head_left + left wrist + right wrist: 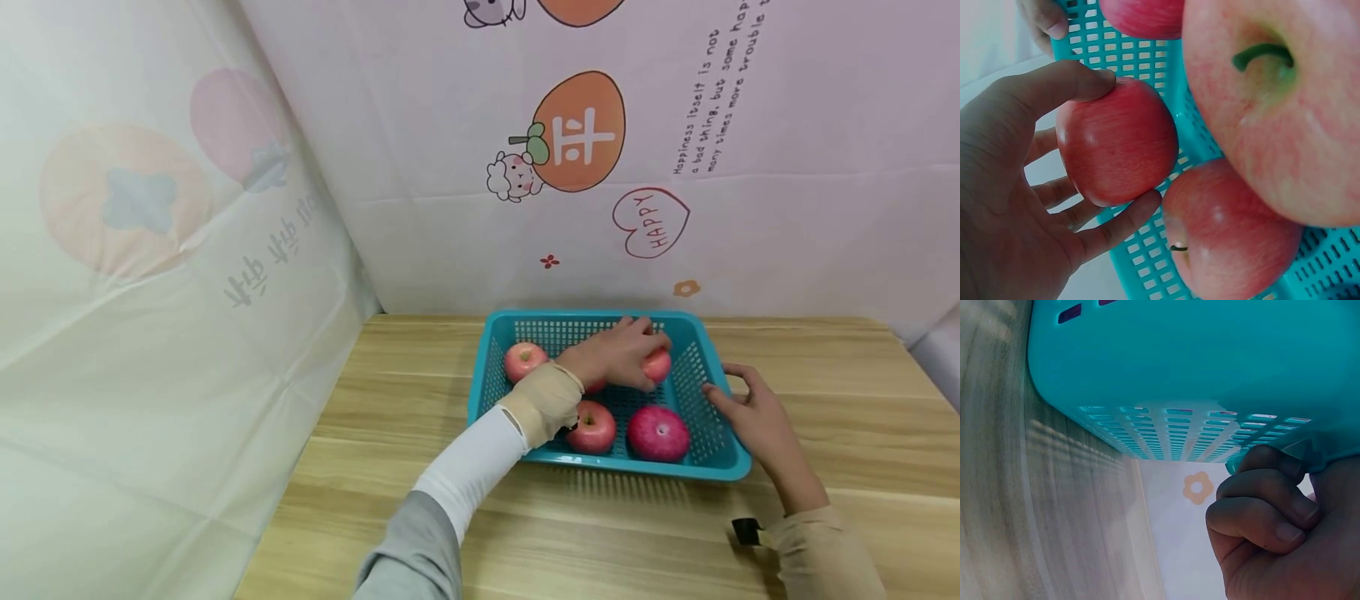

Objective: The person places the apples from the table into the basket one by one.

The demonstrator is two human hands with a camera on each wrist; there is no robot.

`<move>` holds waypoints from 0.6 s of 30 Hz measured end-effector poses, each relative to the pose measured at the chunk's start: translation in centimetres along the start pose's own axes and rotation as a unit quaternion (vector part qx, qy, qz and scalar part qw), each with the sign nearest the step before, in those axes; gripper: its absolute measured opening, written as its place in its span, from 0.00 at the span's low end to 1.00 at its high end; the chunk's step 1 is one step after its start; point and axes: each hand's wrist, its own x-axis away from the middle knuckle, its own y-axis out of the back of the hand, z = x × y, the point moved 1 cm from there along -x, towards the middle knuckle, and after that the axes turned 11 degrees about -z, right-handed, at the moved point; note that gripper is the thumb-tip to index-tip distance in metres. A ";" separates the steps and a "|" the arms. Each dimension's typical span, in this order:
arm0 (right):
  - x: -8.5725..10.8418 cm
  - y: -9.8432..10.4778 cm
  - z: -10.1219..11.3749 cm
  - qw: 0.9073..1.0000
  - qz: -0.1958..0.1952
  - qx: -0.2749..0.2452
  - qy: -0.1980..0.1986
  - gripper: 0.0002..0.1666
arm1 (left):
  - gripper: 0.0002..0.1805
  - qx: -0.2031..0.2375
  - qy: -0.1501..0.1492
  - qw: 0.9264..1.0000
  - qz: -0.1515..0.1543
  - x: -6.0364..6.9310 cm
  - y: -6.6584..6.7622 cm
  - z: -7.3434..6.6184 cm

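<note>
A teal plastic basket with slotted walls stands on the table and holds several fruits. My left hand reaches across it and grips a red apple at the back right, thumb on one side and fingers on the other, as the left wrist view shows. Beneath my left wrist lie another apple and, partly hidden, one more behind the hand. A pale red apple sits at the back left, a deep pink round fruit at the front right. On the basket's right rim, my right hand pinches the edge with curled fingers.
The wood-grain table extends to both sides of the basket and in front of it. Behind rises a white printed cloth; another pale cloth hangs at the left. A small black object is by my right wrist.
</note>
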 end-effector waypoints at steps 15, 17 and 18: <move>0.0 0.1 -0.1 1.000 0.000 -0.004 -0.003 0.45 | 0.37 -0.020 0.011 0.999 0.026 -1.1 -1.3 -0.8; -0.1 0.1 0.0 1.000 -0.001 -0.005 -0.003 0.45 | 0.37 -0.021 0.012 0.999 0.026 -1.3 -1.5 -0.8; -0.1 0.1 0.0 1.000 -0.001 -0.006 -0.001 0.45 | 0.37 -0.021 0.014 0.999 0.028 -1.4 -1.6 -0.8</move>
